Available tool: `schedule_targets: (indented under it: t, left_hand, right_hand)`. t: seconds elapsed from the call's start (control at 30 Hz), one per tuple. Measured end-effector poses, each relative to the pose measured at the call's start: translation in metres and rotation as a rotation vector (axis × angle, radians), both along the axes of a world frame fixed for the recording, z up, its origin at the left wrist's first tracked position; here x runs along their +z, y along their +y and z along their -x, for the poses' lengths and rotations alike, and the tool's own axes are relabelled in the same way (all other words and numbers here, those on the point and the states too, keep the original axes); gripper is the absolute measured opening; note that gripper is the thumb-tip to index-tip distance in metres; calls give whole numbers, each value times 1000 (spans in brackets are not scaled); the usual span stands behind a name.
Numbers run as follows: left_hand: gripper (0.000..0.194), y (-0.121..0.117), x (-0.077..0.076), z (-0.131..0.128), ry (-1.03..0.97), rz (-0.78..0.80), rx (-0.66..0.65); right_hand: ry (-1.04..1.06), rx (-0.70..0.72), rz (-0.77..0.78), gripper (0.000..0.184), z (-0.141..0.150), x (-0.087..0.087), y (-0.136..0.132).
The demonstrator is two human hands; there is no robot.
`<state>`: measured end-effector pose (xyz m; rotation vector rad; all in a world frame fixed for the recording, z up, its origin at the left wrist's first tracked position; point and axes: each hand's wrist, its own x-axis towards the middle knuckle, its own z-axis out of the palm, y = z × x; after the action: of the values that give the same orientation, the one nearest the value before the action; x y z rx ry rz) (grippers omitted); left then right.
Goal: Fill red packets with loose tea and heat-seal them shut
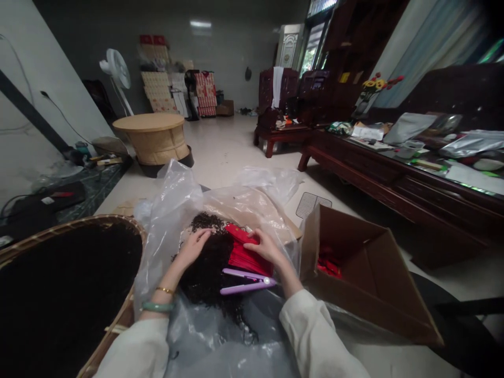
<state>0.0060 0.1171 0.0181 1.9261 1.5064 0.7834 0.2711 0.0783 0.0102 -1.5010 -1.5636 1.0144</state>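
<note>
My left hand (196,245) reaches over a heap of black, curly, dry-looking strands (208,262), its fingers stretched out and nothing visible in them. A stack of red packets (246,254) lies beside the heap. My right hand (264,245) is on or just above these packets, thumb and fingers apart; whether it touches them is hard to tell. A purple hair straightener (248,282) rests in front, its two plates spread and its hinge toward the right. Clear plastic sheeting (220,341) lies under and around everything.
A large woven basket (136,226) full of dark material stands at the left. On the right, an open cardboard box (366,268) holds some red packets. Beyond are a wire rack (313,203) on the floor, a round table (149,123) and a long dark wooden table (366,170).
</note>
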Motion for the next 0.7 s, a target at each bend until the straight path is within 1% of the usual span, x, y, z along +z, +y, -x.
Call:
schedule_targets:
  t: [0.1,0.2,0.27,0.3,0.37,0.43,0.47,0.5,0.53,0.57,0.6,0.63,0.67,0.7]
  left_hand:
    - [46,-19,1,6,-57,-51,83]
    - [40,-40,1,2,-76,-87,141]
    - [34,-53,2,-9,-61,-138,136]
    - [31,-59,4,-15,-50,-185,108]
    - [29,-69,9,-28,-24,-294,61]
    - [34,-78,17,-37,16,-430,53]
    - [40,-83,21,-39,36,-501,62]
    - [46,-87,25,-39,60,-555,58]
    - [47,-92,30,-38,87,-573,26]
    - [42,-97,33,-36,100,-565,-17]
    - [35,-101,36,-32,96,-522,-56]
    - [29,-106,37,-28,67,-452,-64]
    - [27,-111,37,-24,17,-357,-39]
    - [29,-116,36,-20,-54,-252,18]
  right_hand:
    - [60,31,21,27,-4,-1,-3]
    - [-13,92,-40,26,-6,2,-8]
    - [-76,120,-111,25,-8,5,-12]
    - [-98,117,-144,26,-9,7,-13]
    - [-112,72,-195,25,-10,12,-17]
    - [-152,11,-295,24,-7,20,-23]
    - [-197,20,-373,22,-4,26,-27]
    - [-256,65,-464,21,0,33,-31]
    - [-323,141,-560,21,7,40,-37]
    - [-382,238,-650,22,14,47,-42]
    - [-411,310,-719,22,23,53,-48]
    - [-403,331,-762,22,33,57,-53]
    - [-366,296,-790,22,43,59,-58]
    - [-315,215,-802,24,52,59,-62]
